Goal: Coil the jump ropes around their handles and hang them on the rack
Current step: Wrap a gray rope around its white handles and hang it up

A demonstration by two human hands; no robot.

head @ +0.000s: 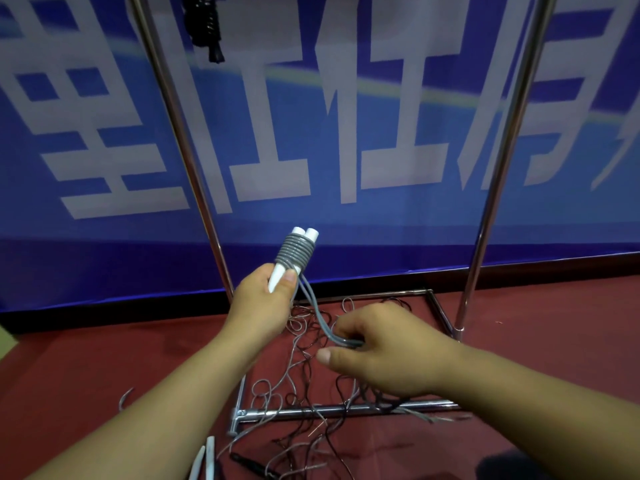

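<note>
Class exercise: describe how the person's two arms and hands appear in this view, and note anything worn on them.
Both forearms are bare up to the frame edge, with no sleeves in view. The left hand and right hand wear no gloves, and no rings, watch or wristband show. Fingernails are short and unpainted.

Even indoor light, soft focus throughout

I see glints on the rack (498, 174) poles; straight poles bow outward from wide-angle distortion; the far banner (398, 133) lettering looks blurred.

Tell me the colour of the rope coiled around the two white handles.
Grey rope, seen in the head view.
</note>
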